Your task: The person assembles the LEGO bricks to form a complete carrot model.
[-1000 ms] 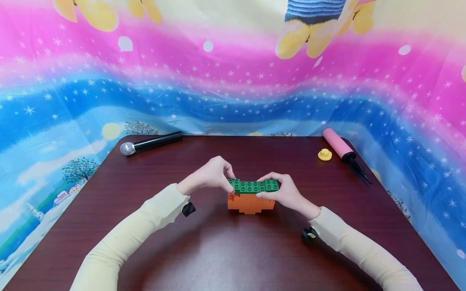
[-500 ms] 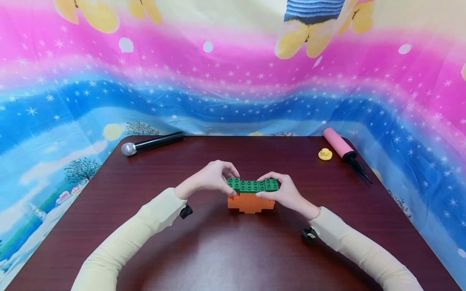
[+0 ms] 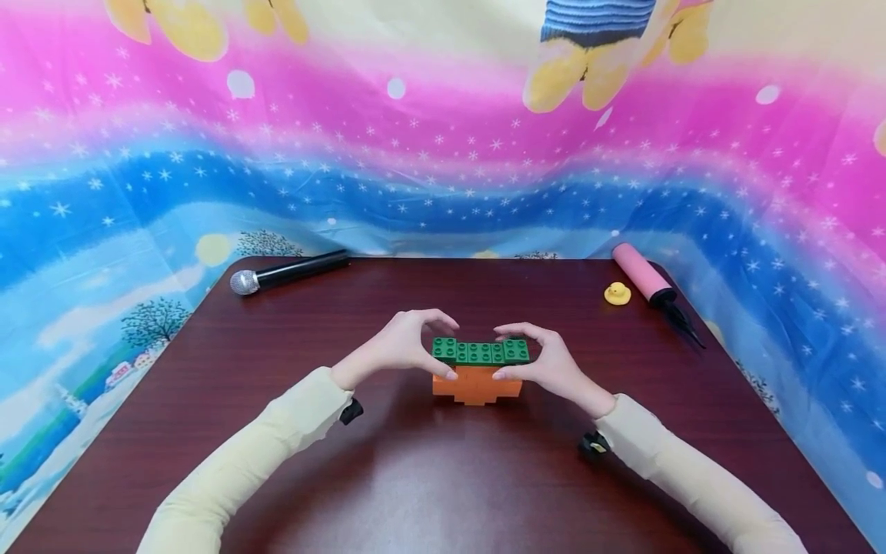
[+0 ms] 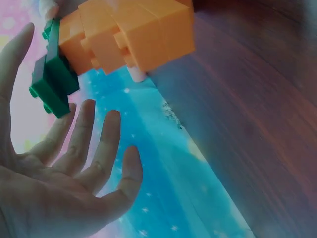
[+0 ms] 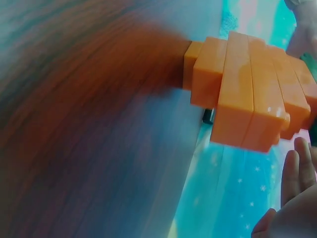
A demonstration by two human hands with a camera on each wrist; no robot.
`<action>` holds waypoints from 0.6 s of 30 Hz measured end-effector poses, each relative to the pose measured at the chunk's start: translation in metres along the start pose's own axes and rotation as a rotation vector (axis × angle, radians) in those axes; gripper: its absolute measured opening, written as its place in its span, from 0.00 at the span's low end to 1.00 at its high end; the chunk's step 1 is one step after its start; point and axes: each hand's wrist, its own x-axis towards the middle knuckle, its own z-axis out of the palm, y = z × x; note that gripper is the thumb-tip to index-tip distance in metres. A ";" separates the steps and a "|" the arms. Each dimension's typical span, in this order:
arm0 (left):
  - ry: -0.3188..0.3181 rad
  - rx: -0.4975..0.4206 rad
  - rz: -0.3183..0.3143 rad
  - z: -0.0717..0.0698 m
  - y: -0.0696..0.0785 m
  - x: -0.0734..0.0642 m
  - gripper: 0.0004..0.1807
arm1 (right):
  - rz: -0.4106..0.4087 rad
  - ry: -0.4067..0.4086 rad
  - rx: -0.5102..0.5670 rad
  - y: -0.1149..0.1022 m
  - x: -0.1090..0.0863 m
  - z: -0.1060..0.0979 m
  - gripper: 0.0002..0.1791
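Observation:
A toy-brick build stands upright on the table, its orange stepped body (image 3: 477,386) topped by a row of green bricks (image 3: 479,353). My left hand (image 3: 398,343) curves around the build's left end, thumb in front and fingers behind. In the left wrist view its fingers (image 4: 112,134) are spread, apart from the green bricks (image 4: 58,79). At the right end, my right hand (image 3: 556,363) frames the build the same way, holding nothing. The right wrist view has the orange body (image 5: 237,94) large, with part of the right hand (image 5: 297,213) below it.
A black microphone (image 3: 291,271) lies at the table's back left. By the back right corner are a yellow rubber duck (image 3: 617,294) and a pink hand pump (image 3: 644,273) with a black nozzle. A printed cloth (image 3: 429,169) hangs behind the table.
Both hands have loosened from the green bricks and spread around the ends of the build. The left thumb has moved down in front of the orange part. The build has stayed put.

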 end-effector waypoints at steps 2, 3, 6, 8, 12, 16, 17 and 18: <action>-0.005 0.011 -0.021 -0.001 -0.006 -0.004 0.36 | 0.014 0.005 -0.035 0.003 -0.004 -0.005 0.30; -0.009 0.013 -0.035 -0.001 -0.009 -0.006 0.37 | 0.025 0.003 -0.052 0.005 -0.006 -0.007 0.30; -0.025 0.010 -0.066 0.002 -0.019 -0.010 0.36 | 0.062 -0.013 -0.122 0.012 -0.014 -0.012 0.29; -0.035 0.008 -0.071 0.006 -0.026 -0.012 0.35 | 0.078 -0.029 -0.159 0.016 -0.018 -0.014 0.29; -0.049 0.001 -0.053 0.015 -0.037 -0.011 0.30 | 0.083 -0.052 -0.207 0.021 -0.024 -0.014 0.28; -0.035 -0.046 -0.033 0.022 -0.042 -0.009 0.23 | 0.065 -0.052 -0.218 0.021 -0.024 -0.013 0.25; -0.030 -0.061 -0.033 0.023 -0.043 -0.009 0.22 | 0.061 -0.052 -0.215 0.021 -0.024 -0.013 0.25; -0.026 -0.073 -0.033 0.023 -0.043 -0.009 0.21 | 0.055 -0.050 -0.210 0.021 -0.024 -0.013 0.24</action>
